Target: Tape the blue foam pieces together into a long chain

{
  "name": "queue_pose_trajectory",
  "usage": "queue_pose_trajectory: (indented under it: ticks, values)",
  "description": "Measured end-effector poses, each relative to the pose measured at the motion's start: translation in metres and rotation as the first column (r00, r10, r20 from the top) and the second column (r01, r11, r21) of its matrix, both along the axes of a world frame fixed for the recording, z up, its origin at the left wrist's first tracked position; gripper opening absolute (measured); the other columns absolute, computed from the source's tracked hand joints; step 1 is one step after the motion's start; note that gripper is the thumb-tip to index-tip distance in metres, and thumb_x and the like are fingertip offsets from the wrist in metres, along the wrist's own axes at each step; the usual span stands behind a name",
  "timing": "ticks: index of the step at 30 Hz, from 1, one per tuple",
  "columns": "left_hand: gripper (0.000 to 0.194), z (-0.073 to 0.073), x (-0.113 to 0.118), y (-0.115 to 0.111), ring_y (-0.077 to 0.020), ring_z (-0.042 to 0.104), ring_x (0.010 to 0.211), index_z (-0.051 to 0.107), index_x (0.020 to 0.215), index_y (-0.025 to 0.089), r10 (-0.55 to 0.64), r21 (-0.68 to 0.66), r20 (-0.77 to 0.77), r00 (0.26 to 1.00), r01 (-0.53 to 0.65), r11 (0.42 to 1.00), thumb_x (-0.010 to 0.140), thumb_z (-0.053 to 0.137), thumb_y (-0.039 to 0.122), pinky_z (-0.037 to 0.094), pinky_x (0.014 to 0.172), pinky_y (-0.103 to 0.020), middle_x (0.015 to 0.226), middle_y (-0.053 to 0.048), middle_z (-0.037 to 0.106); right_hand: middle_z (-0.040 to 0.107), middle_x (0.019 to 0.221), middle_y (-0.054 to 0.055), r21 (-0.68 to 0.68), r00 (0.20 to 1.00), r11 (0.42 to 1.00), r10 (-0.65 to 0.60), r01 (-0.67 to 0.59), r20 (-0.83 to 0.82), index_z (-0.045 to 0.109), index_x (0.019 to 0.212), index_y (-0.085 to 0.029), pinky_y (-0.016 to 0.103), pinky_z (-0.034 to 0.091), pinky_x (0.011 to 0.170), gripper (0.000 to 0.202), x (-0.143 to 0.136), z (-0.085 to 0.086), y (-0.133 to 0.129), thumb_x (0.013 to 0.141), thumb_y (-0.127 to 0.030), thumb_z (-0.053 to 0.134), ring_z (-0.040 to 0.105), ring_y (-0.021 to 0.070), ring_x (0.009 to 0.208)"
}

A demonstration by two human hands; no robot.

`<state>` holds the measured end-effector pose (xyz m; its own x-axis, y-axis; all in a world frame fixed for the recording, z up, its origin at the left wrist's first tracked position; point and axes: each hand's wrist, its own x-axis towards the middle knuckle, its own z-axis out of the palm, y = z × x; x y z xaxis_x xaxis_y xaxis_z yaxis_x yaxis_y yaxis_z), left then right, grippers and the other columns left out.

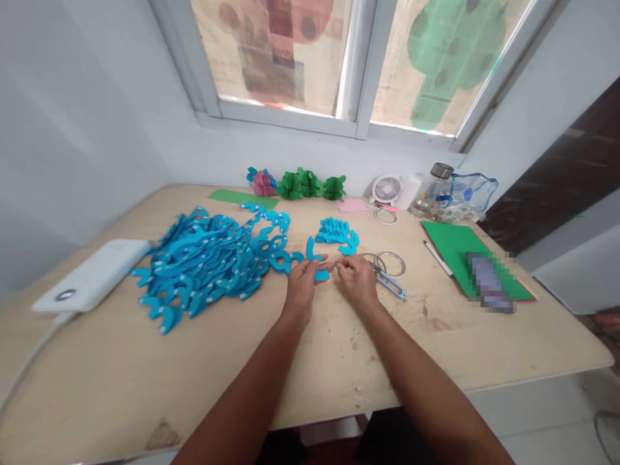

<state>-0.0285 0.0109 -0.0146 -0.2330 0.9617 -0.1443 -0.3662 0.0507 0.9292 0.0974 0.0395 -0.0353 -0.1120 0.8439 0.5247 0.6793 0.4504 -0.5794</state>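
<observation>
My left hand [302, 281] is closed on a curved blue paper piece [321, 275], near the middle of the wooden table. Just to its right, my right hand [356, 276] has its fingers pinched together close to the paper; whatever lies between those fingertips is too small to make out. A large heap of blue paper pieces [208, 258] with small white patches spreads out left of my hands, and a chain of pieces runs from it toward my left hand. Behind my hands is a smaller blue stack [334, 231].
Scissors [390, 284] and tape rings [392, 263] lie right of my right hand. A white power bank [94, 274] with a cable is at the left. Green paper [450, 245], a small fan [386, 188], a bottle [431, 190] and green paper figures [307, 184] stand or lie farther out.
</observation>
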Motion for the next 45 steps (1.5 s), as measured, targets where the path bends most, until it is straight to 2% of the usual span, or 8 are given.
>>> queue_pose_trajectory:
  ticks: [6,11,19,25,38,45]
  values:
    - [0.028,0.002,0.001,-0.002,-0.0245,0.065,0.088,0.069,0.085,0.014,-0.012,0.001,0.003,1.000,0.012,1.000,0.068,0.061,0.036,0.049,0.069,-0.030,0.079,-0.011,0.070,0.065,0.077,0.006,0.129,0.992,0.987,-0.104,0.094,0.068,0.064,0.075,-0.020,0.034,0.040,0.074,0.016,0.000,0.004,-0.004,0.082,-0.022,0.049,0.054,0.0211,0.079]
    - [0.025,0.005,0.002,-0.004,-0.0233,0.065,0.087,0.068,0.082,0.015,-0.002,0.008,0.007,1.000,0.002,1.000,0.068,0.060,0.034,0.048,0.070,-0.030,0.079,-0.010,0.070,0.064,0.075,0.006,0.180,0.977,0.983,-0.070,0.034,0.200,0.064,0.074,-0.021,0.034,0.038,0.076,0.019,-0.002,0.005,-0.007,0.084,-0.022,0.047,0.053,0.0211,0.080]
    - [0.021,0.004,0.001,-0.003,-0.0229,0.065,0.087,0.068,0.077,0.015,0.024,0.009,0.051,0.998,-0.024,1.000,0.066,0.061,0.032,0.048,0.067,-0.028,0.077,-0.009,0.070,0.063,0.078,0.007,0.199,0.962,0.980,-0.072,0.019,0.262,0.064,0.079,-0.020,0.034,0.036,0.075,0.019,-0.003,0.007,-0.010,0.086,-0.022,0.046,0.051,0.0213,0.080]
    - [0.023,0.002,0.001,-0.001,-0.0226,0.064,0.088,0.069,0.080,0.015,0.025,0.023,0.090,0.996,-0.027,0.999,0.066,0.062,0.031,0.048,0.068,-0.028,0.080,-0.009,0.070,0.062,0.075,0.006,0.236,0.933,0.972,-0.088,0.004,0.349,0.063,0.076,-0.020,0.033,0.034,0.075,0.021,-0.007,0.010,-0.013,0.088,-0.021,0.044,0.050,0.0206,0.080]
    - [0.019,0.005,0.003,-0.005,-0.0217,0.063,0.089,0.070,0.078,0.015,-0.001,0.062,-0.012,1.000,0.002,0.998,0.069,0.059,0.029,0.047,0.077,-0.032,0.080,-0.007,0.070,0.059,0.069,0.005,0.327,0.874,0.945,-0.179,0.024,0.451,0.061,0.074,-0.018,0.032,0.030,0.071,0.018,-0.006,0.005,-0.009,0.086,-0.014,0.048,0.047,0.0195,0.076]
    - [0.017,-0.003,0.005,-0.001,-0.0202,0.063,0.083,0.069,0.077,0.015,0.046,0.118,-0.157,0.986,-0.028,0.993,0.071,0.057,0.026,0.047,0.078,-0.032,0.078,-0.005,0.069,0.057,0.068,0.007,0.347,0.833,0.937,-0.211,0.024,0.511,0.058,0.071,-0.016,0.033,0.029,0.069,0.017,-0.010,0.001,-0.007,0.084,-0.012,0.048,0.046,0.0210,0.076]
